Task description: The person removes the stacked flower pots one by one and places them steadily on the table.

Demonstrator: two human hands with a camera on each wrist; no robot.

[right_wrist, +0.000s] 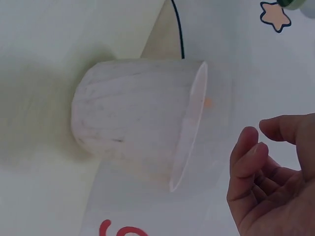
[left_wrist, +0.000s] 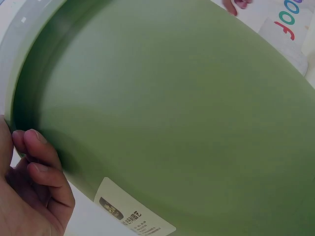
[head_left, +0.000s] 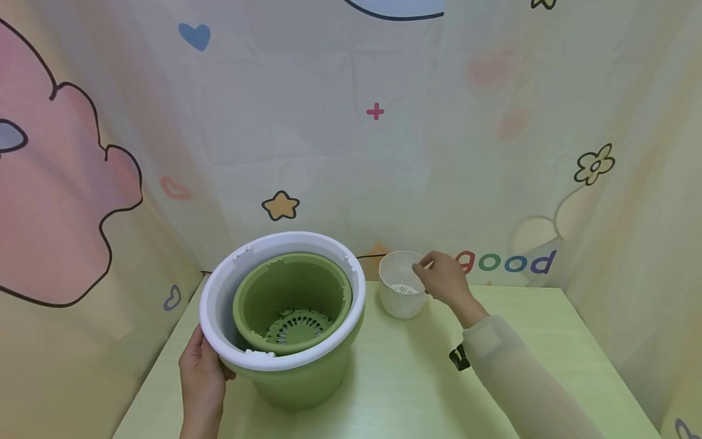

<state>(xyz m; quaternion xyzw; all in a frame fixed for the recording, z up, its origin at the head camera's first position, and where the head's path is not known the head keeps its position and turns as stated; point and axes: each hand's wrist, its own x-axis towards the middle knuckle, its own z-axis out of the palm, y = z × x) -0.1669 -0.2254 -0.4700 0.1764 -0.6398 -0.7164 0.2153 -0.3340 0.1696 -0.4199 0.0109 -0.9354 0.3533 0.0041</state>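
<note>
A large green flowerpot (head_left: 298,384) with a wide white rim stands at the left of the table. Nested inside it is a smaller green flowerpot (head_left: 296,286) with a slotted bottom. My left hand (head_left: 203,369) grips the large pot's rim from the left, its fingers curled beneath the edge in the left wrist view. Farther back stands a small white translucent pot (head_left: 403,303), upright, with small holes in its base. My right hand (right_wrist: 270,184) hovers beside that pot's rim, fingers loosely bent, a gap between thumb and forefinger and nothing between them.
The pots stand on a pale green table (head_left: 395,384). Behind it hangs a printed curtain (head_left: 329,146) close to the table's back edge. A black piece (head_left: 459,357) shows beside the right sleeve. The large pot carries a printed label (left_wrist: 130,211).
</note>
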